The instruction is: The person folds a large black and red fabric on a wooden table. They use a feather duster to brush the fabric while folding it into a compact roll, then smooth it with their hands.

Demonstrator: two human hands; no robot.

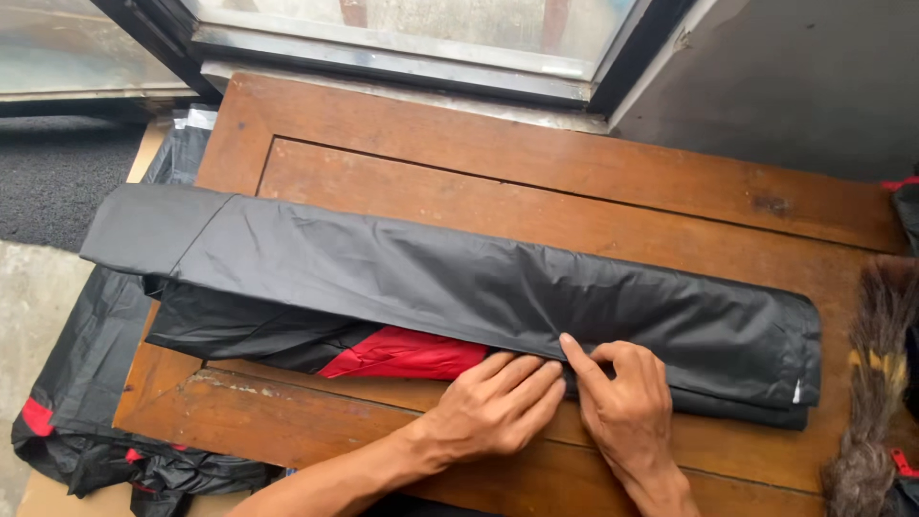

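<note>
A long folded black plastic sheet (459, 287) lies across the wooden table (536, 163), running from the left edge, which it overhangs, to near the right edge. A red plastic part (402, 354) shows beneath its lower fold, towards the table's front edge. The person's left hand (493, 407) lies flat on the sheet's near edge just right of the red part, fingers stretched out and close together, pressing rather than gripping. The right hand (622, 393) touches it from the right, its forefinger extended along the fold and the other fingers curled; whether they pinch the plastic underneath is hard to tell. A brush of brown fibres (876, 383) lies at the table's right edge. More black plastic bags (86, 383) with red trim lie heaped on the floor off the table's left front corner. A window frame (402, 57) runs behind the table's far edge.
</note>
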